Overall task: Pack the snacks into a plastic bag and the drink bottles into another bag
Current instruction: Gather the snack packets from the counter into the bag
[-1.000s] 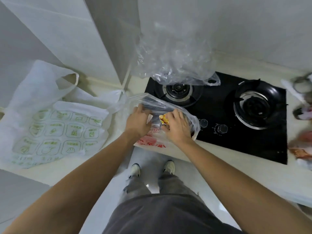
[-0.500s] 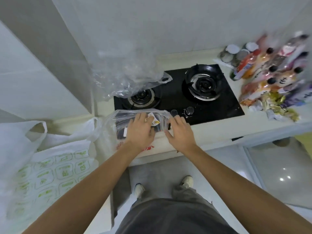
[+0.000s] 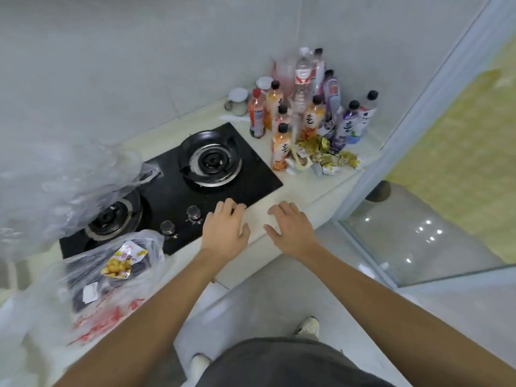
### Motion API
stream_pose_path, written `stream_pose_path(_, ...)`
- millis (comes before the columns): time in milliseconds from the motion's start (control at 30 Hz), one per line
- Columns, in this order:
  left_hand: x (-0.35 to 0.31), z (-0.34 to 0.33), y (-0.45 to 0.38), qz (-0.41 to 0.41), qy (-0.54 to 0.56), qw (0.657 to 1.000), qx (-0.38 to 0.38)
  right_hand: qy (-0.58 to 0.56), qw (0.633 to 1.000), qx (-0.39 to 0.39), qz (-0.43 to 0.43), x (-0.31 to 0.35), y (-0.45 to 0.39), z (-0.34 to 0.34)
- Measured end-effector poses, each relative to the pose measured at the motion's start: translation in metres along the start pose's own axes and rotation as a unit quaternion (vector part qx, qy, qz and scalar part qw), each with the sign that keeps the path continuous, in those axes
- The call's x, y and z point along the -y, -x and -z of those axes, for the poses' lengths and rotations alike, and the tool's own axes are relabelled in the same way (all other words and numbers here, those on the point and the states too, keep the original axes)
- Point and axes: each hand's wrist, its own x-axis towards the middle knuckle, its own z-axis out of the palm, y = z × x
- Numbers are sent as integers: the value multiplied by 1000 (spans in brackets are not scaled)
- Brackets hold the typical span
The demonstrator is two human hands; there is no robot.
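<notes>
Nearest, the snack bag lies on the bench at left, partly filled. Both hands, left and right, hover empty, fingers spread. Best reach past the gas hob for the loose snack packets lying before the drink bottles, gathering several without toppling any bottle.

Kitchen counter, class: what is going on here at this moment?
A person is packing groceries at a counter beside a gas stove. Both hands are empty and open: the left hand and right hand reach toward the far corner. A plastic bag with snack packets lies near the left arm. The bottles and loose snacks are unpacked in the corner.
</notes>
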Motion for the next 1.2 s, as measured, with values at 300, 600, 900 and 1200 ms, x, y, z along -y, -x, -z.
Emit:
stream_pose_path(300, -119, -30, -88, -26, 10, 998, 52, 7, 996, 35, -83, -154, 0, 72)
stream_pose_path(600, -176, -69, -193, -57, 56, 994, 75, 24, 983, 90, -159, -253, -56, 89)
stream_pose_path(900, -210, -118, -308, -67, 85, 984, 142, 55, 973, 150, -167, -340, -139, 82)
stream_pose_path(1200, -232, -148, -356, -24, 11, 979, 204, 65, 968, 203, -133, -388, -204, 59)
